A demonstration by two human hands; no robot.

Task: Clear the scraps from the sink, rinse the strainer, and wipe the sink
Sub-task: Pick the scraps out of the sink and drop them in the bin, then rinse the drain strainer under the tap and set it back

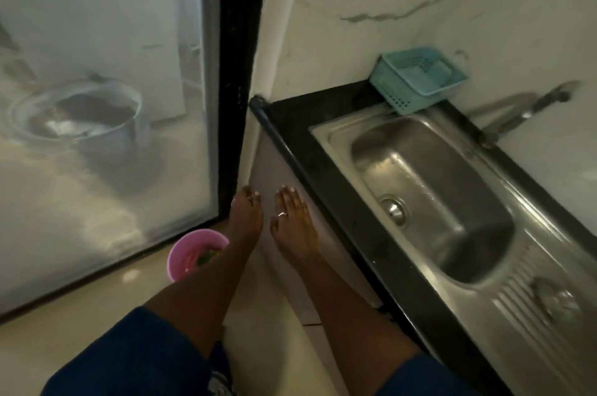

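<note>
A steel sink (326,134) is set in a black counter on the right, and its basin looks wet. The round metal strainer (394,211) sits in the drain at the basin floor. I see no scraps in the basin. On the floor at my left foot stands a small pink bin (181,258) holding green and red scraps. A blurred greyish lump (554,297) lies on the ribbed drainboard; I cannot tell what it is. Neither of my hands is in view; only my bare legs and feet show.
A chrome tap (523,114) reaches out from the marble wall over the sink's far side. A teal plastic basket (416,80) leans in the counter's back corner. A black-framed frosted glass door (206,105) stands on the left, with a metal bucket (106,124) behind it.
</note>
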